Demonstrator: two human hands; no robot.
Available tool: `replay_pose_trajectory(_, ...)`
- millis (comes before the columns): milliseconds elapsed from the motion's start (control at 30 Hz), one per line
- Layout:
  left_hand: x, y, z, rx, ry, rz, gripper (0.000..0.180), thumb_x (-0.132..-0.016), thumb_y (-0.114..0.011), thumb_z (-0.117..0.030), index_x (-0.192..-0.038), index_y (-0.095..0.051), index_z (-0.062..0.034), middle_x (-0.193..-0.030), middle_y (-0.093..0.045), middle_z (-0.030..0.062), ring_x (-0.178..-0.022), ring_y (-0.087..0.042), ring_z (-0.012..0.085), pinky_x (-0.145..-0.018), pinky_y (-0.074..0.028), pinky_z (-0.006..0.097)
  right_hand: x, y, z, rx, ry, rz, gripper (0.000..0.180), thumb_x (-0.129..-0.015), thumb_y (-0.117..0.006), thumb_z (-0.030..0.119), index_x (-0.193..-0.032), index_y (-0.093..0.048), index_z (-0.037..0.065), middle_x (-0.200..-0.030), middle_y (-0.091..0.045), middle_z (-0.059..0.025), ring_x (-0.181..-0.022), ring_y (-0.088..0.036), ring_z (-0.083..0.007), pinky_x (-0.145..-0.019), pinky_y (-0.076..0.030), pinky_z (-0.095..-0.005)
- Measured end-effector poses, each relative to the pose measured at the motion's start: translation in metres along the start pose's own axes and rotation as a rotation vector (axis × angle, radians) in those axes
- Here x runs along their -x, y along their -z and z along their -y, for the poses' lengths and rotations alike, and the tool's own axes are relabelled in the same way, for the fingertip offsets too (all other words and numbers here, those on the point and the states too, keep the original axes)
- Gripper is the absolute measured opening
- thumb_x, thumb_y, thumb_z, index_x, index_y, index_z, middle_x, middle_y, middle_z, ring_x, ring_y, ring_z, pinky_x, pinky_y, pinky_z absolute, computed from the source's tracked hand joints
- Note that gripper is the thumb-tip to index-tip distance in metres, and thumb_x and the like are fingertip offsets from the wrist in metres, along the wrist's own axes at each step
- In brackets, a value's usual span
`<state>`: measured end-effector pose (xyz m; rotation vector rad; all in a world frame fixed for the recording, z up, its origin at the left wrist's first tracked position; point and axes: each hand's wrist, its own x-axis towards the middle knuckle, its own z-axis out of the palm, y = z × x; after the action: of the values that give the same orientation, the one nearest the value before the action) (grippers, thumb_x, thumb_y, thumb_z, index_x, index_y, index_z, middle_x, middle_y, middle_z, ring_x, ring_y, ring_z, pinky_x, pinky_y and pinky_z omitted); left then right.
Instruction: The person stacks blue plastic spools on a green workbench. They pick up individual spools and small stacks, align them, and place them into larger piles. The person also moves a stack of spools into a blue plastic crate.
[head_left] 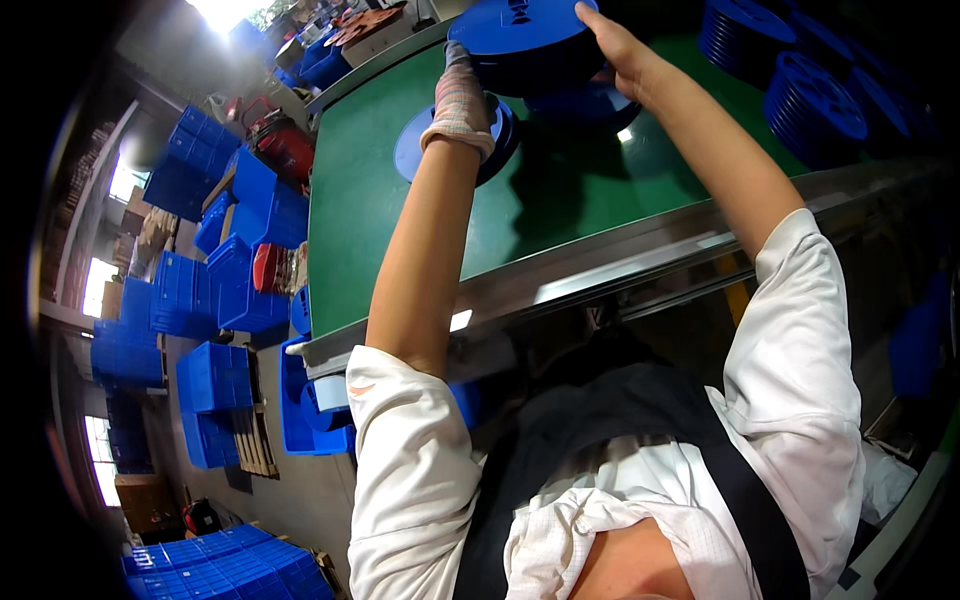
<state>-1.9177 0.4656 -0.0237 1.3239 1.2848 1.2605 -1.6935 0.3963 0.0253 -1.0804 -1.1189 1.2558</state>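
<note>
Past my white sleeves [800,400], my gloved left hand [460,95] and bare right hand [615,45] clasp a blue reel [520,40] at the table's [400,220] far edge, which could slip onto the reel [420,150] below.

Green-topped table [400,230] in middle; blue crates [215,375] stacked left of it on grey floor [300,500]; bright windows [100,285] beyond.

Surroundings of a green-topped workbench

A green work mat [400,230] with a metal front edge carries stacks of blue plastic discs [810,100] at the far right. Stacked blue plastic crates [215,375] crowd the floor on the left, beside a red cylinder [285,145].
</note>
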Motion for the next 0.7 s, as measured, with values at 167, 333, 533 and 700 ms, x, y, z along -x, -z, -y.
replay_pose_trajectory(167, 0.032, -0.010, -0.032, 0.172, 0.360, -0.073, 0.055, -0.087, -0.049, -0.066, -0.114, -0.057, -0.0194, -0.095, -0.062, 0.0004, -0.059, -0.040, 0.0181, -0.049, -0.033, 0.033, 0.019, -0.016, -0.015, 0.006, -0.108, -0.146, 0.069, -0.091, -0.043, 0.062, -0.141, -0.042, 0.014, -0.141, -0.047, -0.0099, -0.125, -0.044, -0.0239, -0.098, -0.037, -0.0450)
replay_pose_trajectory(333, 0.049, 0.013, -0.037, 0.159, 0.314, -0.150, 0.056, -0.086, -0.049, -0.067, -0.108, -0.059, -0.0165, -0.090, -0.060, 0.0054, -0.055, -0.039, 0.0182, -0.045, -0.032, 0.033, 0.015, -0.035, -0.026, 0.032, -0.118, -0.096, 0.077, -0.092, -0.042, 0.062, -0.149, -0.027, 0.012, -0.154, -0.027, -0.0106, -0.136, -0.028, -0.0263, -0.104, -0.032, -0.0439)
replay_pose_trajectory(533, 0.059, 0.041, -0.032, 0.087, 0.379, -0.155, 0.057, -0.086, -0.051, -0.067, -0.108, -0.058, -0.0161, -0.091, -0.059, 0.0069, -0.052, -0.039, 0.0179, -0.044, -0.032, 0.031, 0.034, -0.056, -0.024, -0.077, -0.175, -0.043, 0.061, -0.096, -0.041, 0.054, -0.140, -0.041, 0.011, -0.139, -0.050, -0.0095, -0.120, -0.052, -0.0224, -0.103, -0.040, -0.0446)
replay_pose_trajectory(700, 0.050, 0.038, -0.039, 0.202, 0.276, -0.063, 0.056, -0.083, -0.055, -0.067, -0.109, -0.059, -0.0179, -0.095, -0.060, 0.0033, -0.060, -0.043, 0.0149, -0.046, -0.033, 0.027, 0.026, -0.047, -0.009, -0.091, -0.026, 0.010, 0.061, -0.097, -0.042, 0.054, -0.139, -0.042, 0.009, -0.137, -0.051, -0.0093, -0.123, -0.050, -0.0228, -0.102, -0.041, -0.0436)
